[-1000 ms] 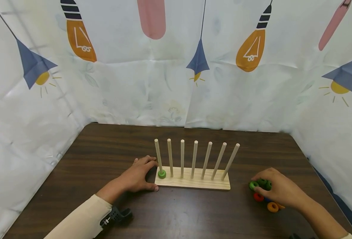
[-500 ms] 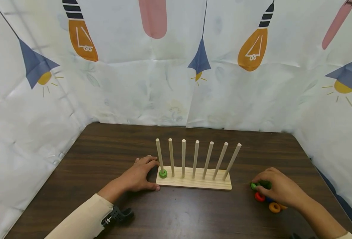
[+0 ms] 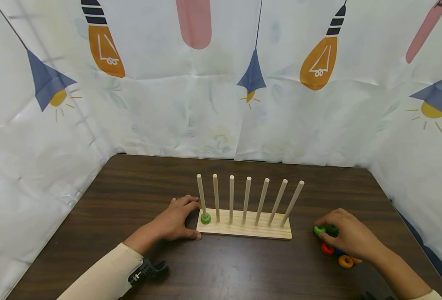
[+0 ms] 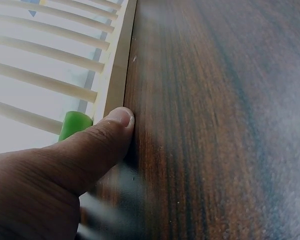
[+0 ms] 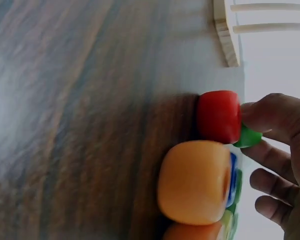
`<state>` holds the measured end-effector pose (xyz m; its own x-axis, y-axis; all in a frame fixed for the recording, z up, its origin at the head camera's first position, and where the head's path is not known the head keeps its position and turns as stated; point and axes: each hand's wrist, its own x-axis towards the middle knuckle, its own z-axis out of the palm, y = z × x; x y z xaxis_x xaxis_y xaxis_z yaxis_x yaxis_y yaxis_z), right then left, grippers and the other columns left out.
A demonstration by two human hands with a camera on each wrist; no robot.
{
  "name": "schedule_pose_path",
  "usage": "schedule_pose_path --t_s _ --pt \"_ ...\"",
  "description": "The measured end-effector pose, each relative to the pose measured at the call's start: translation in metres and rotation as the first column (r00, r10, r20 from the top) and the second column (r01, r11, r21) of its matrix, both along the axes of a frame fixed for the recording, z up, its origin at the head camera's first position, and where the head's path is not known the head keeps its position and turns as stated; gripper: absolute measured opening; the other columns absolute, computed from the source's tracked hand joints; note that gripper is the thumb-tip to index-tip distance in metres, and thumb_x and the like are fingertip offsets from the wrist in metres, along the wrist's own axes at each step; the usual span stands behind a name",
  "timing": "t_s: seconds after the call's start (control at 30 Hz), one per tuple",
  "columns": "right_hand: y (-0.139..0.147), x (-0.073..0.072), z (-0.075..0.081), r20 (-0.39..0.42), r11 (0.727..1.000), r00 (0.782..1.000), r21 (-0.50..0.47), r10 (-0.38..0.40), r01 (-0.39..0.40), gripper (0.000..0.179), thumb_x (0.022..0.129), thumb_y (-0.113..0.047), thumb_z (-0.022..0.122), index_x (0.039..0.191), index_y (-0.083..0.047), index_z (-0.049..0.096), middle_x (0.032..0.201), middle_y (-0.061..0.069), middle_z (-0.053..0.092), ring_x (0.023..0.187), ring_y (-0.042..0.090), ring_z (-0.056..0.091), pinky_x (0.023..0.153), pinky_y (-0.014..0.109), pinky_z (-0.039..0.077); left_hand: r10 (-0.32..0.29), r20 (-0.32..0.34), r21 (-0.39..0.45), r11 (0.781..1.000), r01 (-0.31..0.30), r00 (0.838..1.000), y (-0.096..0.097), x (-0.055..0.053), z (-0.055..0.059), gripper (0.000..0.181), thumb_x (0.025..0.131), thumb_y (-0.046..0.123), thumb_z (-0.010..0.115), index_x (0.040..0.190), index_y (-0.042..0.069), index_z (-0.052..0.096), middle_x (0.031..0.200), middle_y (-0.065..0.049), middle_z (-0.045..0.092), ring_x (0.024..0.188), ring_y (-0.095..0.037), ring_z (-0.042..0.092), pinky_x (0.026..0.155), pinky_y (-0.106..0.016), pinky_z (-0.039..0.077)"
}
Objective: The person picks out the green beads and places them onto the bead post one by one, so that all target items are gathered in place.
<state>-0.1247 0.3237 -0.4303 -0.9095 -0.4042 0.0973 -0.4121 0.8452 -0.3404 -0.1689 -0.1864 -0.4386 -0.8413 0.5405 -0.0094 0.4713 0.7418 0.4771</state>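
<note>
The right hand (image 3: pixel 346 234) has its grip pinched on a glossy bright green ring-shaped bead (image 3: pixel 319 229), near the right edge of the worktop (image 3: pixel 108 200). A red bead (image 3: pixel 327 249) and an orange ring-shaped bead (image 3: pixel 345 261) lie just beside. The left hand (image 3: pixel 174 221) is spread, thumb touching the near edge of a pale wooden seven-peg base (image 3: pixel 239 229), mid-worktop. Recommended: leave the hole unobstructed, lift vertically, clear neighbouring beads, brace the base.

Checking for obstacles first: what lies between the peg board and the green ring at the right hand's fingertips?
Nothing but bare dark tabletop lies between the peg board and that green ring; the head view shows it.
</note>
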Motion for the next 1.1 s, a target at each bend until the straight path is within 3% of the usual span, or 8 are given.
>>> schedule_pose_path --t_s 0.17,0.33,0.5,0.6,0.7,0.83,1.0,1.1 --pt "-0.005 0.0 0.008 -0.097 0.999 0.995 -0.035 0.0 -0.004 0.029 0.082 -0.019 0.088 0.108 -0.023 0.076 0.107 -0.012 0.065 0.101 0.016 0.059 0.075 0.039 0.057 0.007 -0.004 -0.028 1.0 -0.007 1.0 0.002 0.002 0.003 0.075 0.076 0.048 0.09 0.134 0.01 0.06 0.15 -0.021 0.045 0.145 -0.047 0.033 0.112 -0.075 0.019" --pt "-0.008 -0.004 0.023 -0.232 0.996 0.972 -0.055 0.051 -0.065 0.036 0.076 -0.013 0.091 0.107 -0.022 0.074 0.105 -0.011 0.067 0.097 0.017 0.059 0.07 0.038 0.057 0.022 0.01 -0.065 0.998 -0.022 1.0 0.003 0.0 0.002 0.075 0.077 0.048 0.089 0.136 0.012 0.059 0.152 -0.019 0.044 0.146 -0.045 0.032 0.115 -0.072 0.018" --pt "-0.011 -0.007 0.039 -0.29 0.996 0.955 -0.042 0.062 -0.077 0.04 0.074 -0.012 0.092 0.106 -0.026 0.073 0.104 -0.012 0.067 0.098 0.015 0.059 0.072 0.04 0.056 0.02 0.011 -0.048 0.999 -0.019 1.0 0.002 -0.001 -0.001 0.077 0.076 0.05 0.089 0.136 0.012 0.059 0.152 -0.019 0.044 0.146 -0.045 0.033 0.115 -0.072 0.017" --pt "-0.012 -0.007 0.047 -0.302 0.996 0.951 -0.043 0.062 -0.078 0.041 0.074 -0.012 0.092 0.107 -0.026 0.072 0.104 -0.013 0.066 0.099 0.013 0.058 0.073 0.041 0.056 0.0 -0.007 -0.005 1.0 0.0 1.0 -0.003 -0.004 -0.01 0.078 0.077 0.055 0.087 0.136 0.012 0.059 0.151 -0.019 0.044 0.145 -0.046 0.033 0.113 -0.074 0.016" --pt "-0.014 -0.008 0.055 -0.321 0.995 0.945 -0.048 0.068 -0.088 0.043 0.074 -0.012 0.093 0.108 -0.028 0.072 0.104 -0.015 0.066 0.1 0.012 0.057 0.074 0.041 0.055 -0.025 -0.041 0.042 0.999 0.027 0.999 -0.009 -0.01 -0.027 0.08 0.078 0.06 0.084 0.137 0.014 0.058 0.151 -0.018 0.043 0.145 -0.046 0.033 0.113 -0.075 0.013" --pt "-0.016 -0.011 0.066 -0.341 0.993 0.936 -0.046 0.086 -0.108 0.044 0.073 -0.011 0.093 0.109 -0.027 0.072 0.104 -0.016 0.066 0.101 0.011 0.057 0.077 0.037 0.052 -0.033 -0.046 0.07 0.997 0.037 0.998 -0.012 -0.014 -0.037 0.082 0.076 0.065 0.083 0.138 0.017 0.058 0.152 -0.016 0.043 0.145 -0.045 0.032 0.112 -0.076 0.012" --pt "-0.02 -0.013 0.081 -0.345 0.993 0.934 -0.038 0.093 -0.113 0.041 0.075 -0.012 0.091 0.11 -0.025 0.073 0.105 -0.014 0.067 0.102 0.013 0.056 0.079 0.036 0.049 -0.031 -0.047 0.071 0.997 0.035 0.998 -0.012 -0.014 -0.035 0.079 0.075 0.063 0.084 0.135 0.018 0.059 0.15 -0.016 0.044 0.144 -0.046 0.033 0.11 -0.077 0.015" --pt "-0.023 -0.014 0.089 -0.357 0.993 0.929 -0.035 0.095 -0.115 0.039 0.075 -0.012 0.091 0.109 -0.023 0.074 0.105 -0.012 0.067 0.103 0.014 0.057 0.079 0.035 0.048 -0.025 -0.041 0.049 0.998 0.026 0.999 -0.008 -0.009 -0.023 0.077 0.076 0.059 0.086 0.133 0.015 0.059 0.149 -0.018 0.046 0.144 -0.047 0.033 0.11 -0.076 0.017"
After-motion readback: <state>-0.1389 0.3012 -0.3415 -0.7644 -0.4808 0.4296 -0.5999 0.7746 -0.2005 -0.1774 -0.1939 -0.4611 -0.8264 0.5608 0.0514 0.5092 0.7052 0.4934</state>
